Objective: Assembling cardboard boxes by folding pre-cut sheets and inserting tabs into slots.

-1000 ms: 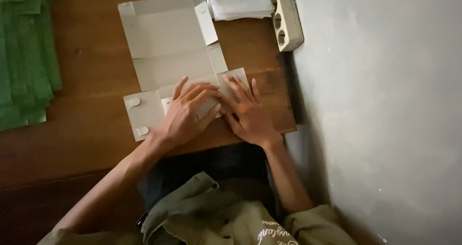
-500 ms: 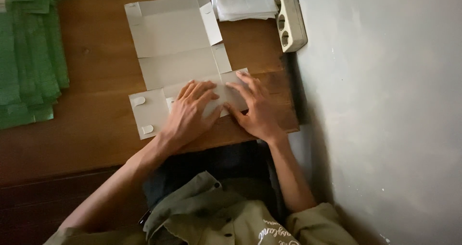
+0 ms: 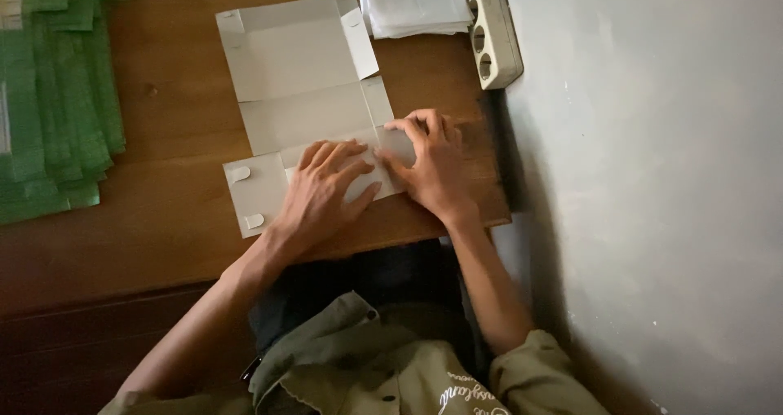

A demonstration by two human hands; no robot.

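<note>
From the head view I see the wooden table (image 3: 163, 211) with a flat, unfolded white cardboard box blank (image 3: 294, 81) lying at about 12 o'clock from my hands. My left hand (image 3: 322, 191) presses flat on the blank's near panel, fingers spread apart and pointing toward 1 o'clock. My right hand (image 3: 432, 166) lies just beside it at 3 o'clock, fingers close together and bent over the panel's right end, pressing down; neither hand clamps anything. At 9 to 10 o'clock, well apart, sits a fanned stack of green sheets (image 3: 57, 113). At 12 o'clock, past the blank, is a pile of white sheets (image 3: 412, 3), with a white power strip (image 3: 493, 28) just beside it at 1 o'clock against the grey wall (image 3: 652, 178). Nothing blocks my view of the blank except my own hands over its near panel.

Compared with half a second ago, both hands remain on the same panel; the right fingers look slightly more curled.
</note>
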